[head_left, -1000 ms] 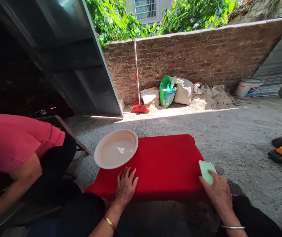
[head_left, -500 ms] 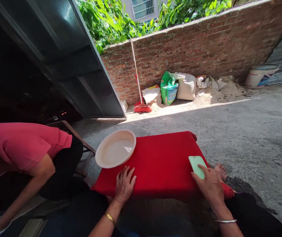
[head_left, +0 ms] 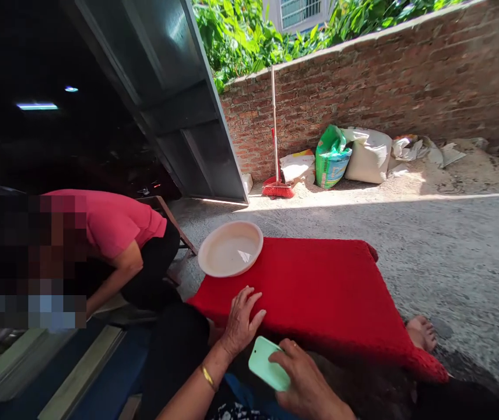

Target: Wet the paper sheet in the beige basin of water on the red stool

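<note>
My right hand (head_left: 304, 379) grips a flat mint-green plastic piece (head_left: 267, 360) with rounded corners and a small dark hole near one end. It is held in front of my lap, below the near edge of the red cloth (head_left: 319, 286). My left hand (head_left: 243, 324) is open, its fingers apart and slightly bent, at the cloth's near left edge. Whether its fingertips touch the cloth I cannot tell. A shallow pale basin (head_left: 227, 256) sits at the far left corner of the cloth-covered surface, a patch of light inside it.
Bent over on my left is a person in a pink shirt (head_left: 113, 219). A dark metal door (head_left: 188, 134) stands behind. Along the brick wall (head_left: 407, 87) are a broom (head_left: 278, 189), a green bag (head_left: 332, 157) and a pale sack (head_left: 367, 157). A bare foot (head_left: 422, 332) shows at the right.
My right hand has carried the green piece from over the cloth's right side leftward to near my left hand. My left hand has lifted slightly. The view has turned left.
</note>
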Demonstrator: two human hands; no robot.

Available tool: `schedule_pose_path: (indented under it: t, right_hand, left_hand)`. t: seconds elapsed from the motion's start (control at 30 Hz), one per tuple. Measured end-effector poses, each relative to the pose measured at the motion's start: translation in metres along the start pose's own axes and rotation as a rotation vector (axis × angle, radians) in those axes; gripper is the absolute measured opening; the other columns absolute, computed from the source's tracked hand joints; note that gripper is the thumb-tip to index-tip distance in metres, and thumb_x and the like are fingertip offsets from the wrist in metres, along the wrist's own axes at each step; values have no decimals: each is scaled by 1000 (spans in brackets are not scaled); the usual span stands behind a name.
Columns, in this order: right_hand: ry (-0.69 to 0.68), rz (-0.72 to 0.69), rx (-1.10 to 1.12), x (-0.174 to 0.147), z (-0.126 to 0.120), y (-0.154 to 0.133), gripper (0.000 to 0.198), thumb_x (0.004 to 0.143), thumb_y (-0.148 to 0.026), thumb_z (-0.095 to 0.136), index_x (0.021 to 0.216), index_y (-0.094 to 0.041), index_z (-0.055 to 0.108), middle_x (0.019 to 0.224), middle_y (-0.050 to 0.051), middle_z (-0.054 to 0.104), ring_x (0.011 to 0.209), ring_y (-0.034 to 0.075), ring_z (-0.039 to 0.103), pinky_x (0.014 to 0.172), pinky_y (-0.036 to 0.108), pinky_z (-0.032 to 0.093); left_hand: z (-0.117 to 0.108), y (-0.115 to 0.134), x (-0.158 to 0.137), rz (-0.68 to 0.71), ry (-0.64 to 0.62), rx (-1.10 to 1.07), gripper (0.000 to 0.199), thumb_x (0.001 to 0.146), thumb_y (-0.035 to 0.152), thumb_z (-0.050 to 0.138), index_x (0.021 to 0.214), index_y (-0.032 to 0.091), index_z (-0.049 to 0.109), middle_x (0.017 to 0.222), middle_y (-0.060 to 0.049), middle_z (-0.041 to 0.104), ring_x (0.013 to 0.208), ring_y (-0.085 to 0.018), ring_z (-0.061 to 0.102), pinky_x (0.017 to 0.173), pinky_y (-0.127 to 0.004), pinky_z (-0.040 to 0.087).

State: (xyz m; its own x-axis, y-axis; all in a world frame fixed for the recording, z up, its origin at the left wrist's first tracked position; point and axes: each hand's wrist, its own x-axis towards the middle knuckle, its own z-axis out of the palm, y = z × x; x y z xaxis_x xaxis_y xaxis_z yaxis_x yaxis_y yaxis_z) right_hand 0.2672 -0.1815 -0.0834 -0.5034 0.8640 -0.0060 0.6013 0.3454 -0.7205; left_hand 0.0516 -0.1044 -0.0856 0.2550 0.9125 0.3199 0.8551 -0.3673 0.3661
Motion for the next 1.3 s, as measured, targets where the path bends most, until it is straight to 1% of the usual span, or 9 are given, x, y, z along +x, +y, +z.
schedule_pose_path:
  t: [0.2, 0.3, 0.4, 0.6, 0.73, 0.87, 1.0, 1.17, 1.3]
  right_hand:
    - [93, -13, 295, -11, -32, 31, 23, 67, -26, 67, 87, -23, 55, 92, 1, 64, 83, 20, 60, 71, 29, 47]
    - [64, -2, 424, -16, -37, 44, 32, 65, -38, 73, 80, -24, 49, 79, -3, 62, 70, 18, 56, 60, 26, 44]
    - [36, 6, 465, -20, -30, 49, 34, 61, -34, 74, 75, -24, 45, 72, -5, 60, 65, 15, 53, 56, 24, 42]
    - [-55, 31, 548, -23, -35, 46, 28, 61, -31, 75, 79, -24, 56, 79, -3, 67, 74, 20, 62, 64, 25, 52]
    - [19, 105, 617, -28, -69, 58, 36, 70, -49, 73, 97, -25, 72, 114, 7, 72, 109, 29, 67, 92, 34, 57]
    - [247, 327, 572, -34, -88, 94, 50, 62, -64, 76, 94, -27, 78, 113, 10, 74, 110, 34, 68, 87, 34, 60]
    - [365, 341, 541, -38, -85, 120, 49, 60, -65, 77, 92, -28, 79, 109, 8, 76, 113, 34, 67, 87, 33, 60]
    - [380, 357, 525, -41, -82, 130, 49, 60, -66, 77, 90, -27, 77, 105, 9, 75, 109, 35, 68, 86, 37, 60]
    - [514, 434, 517, -41, -85, 140, 43, 62, -67, 75, 87, -32, 75, 102, 10, 75, 106, 37, 68, 84, 43, 59]
  left_hand:
    - [-28, 69, -15, 313, -525, -254, 58, 89, 61, 63, 138, 30, 59, 145, -10, 55, 135, -29, 49, 114, -44, 39]
    - [-25, 82, -13, 376, -610, -190, 60, 88, 64, 62, 137, 29, 57, 135, -10, 60, 120, -27, 58, 104, -40, 44]
    - [-18, 87, -13, 389, -681, -97, 63, 86, 66, 61, 133, 24, 57, 118, -9, 64, 104, -26, 63, 92, -37, 48]
    - [-10, 88, -22, 352, -752, -29, 71, 82, 69, 63, 135, 24, 52, 103, -6, 64, 92, -26, 65, 80, -35, 51]
    - [-12, 79, -31, 218, -626, 23, 90, 79, 69, 66, 151, 24, 35, 116, -11, 63, 99, -30, 65, 85, -40, 53]
    - [-3, 61, -38, 71, -443, 118, 96, 77, 59, 71, 154, 17, 31, 127, -18, 60, 109, -34, 61, 97, -46, 51]
    - [-2, 27, -45, -58, -287, 244, 84, 81, 44, 69, 152, 15, 36, 130, -19, 59, 117, -35, 58, 104, -49, 48]
    - [-59, -25, -52, -364, -151, 571, 66, 83, 30, 66, 144, 12, 48, 120, -16, 61, 107, -32, 62, 99, -50, 48]
    - [-89, -29, -47, -474, -84, 647, 64, 86, 34, 64, 144, 9, 48, 113, -15, 61, 102, -32, 61, 93, -48, 48]
